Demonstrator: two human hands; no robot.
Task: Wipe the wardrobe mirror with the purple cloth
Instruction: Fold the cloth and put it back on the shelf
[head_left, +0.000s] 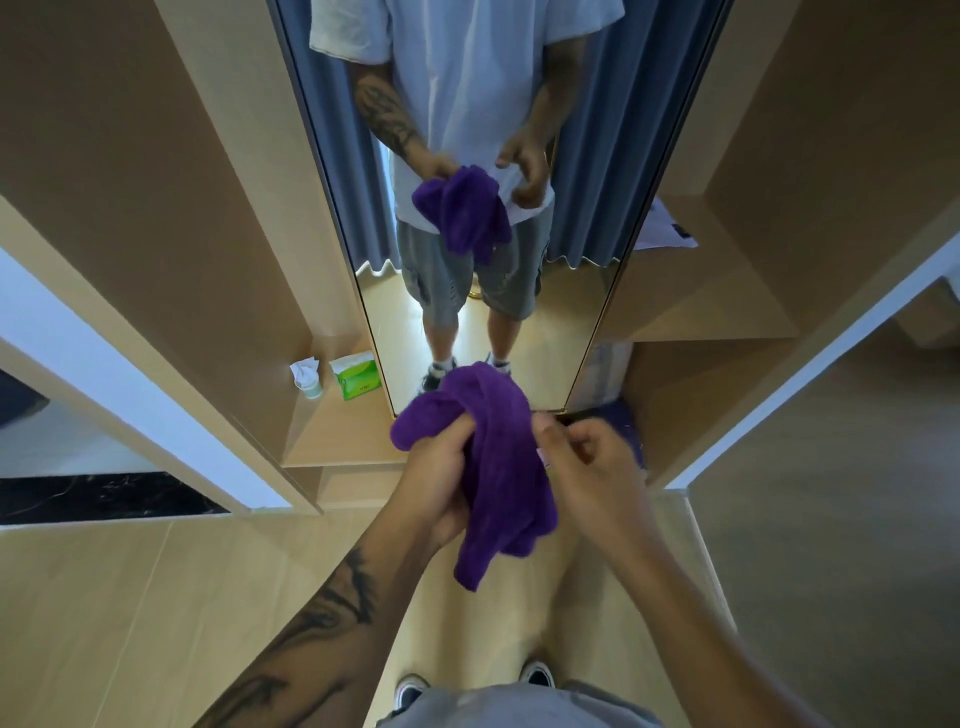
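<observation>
the purple cloth (488, 457) hangs bunched in front of the wardrobe mirror (519, 322), clear of the glass; the left hand (441, 483) grips its upper folds with curled fingers; the right hand (587, 457) sits just beside it, fingertips pinched together at the cloth's edge; whether they catch fabric is unclear.

The left hand (441, 467) holds the bunched purple cloth (488, 467) in a closed grip, its tail hanging down toward six o'clock. The right hand (587, 457), just beside it at three o'clock, seems to pinch the cloth's edge, though the contact is hidden. The wardrobe mirror (582, 312) stands at twelve o'clock; a green tissue pack (357, 375) sits on the shelf (337, 431) at ten.
</observation>
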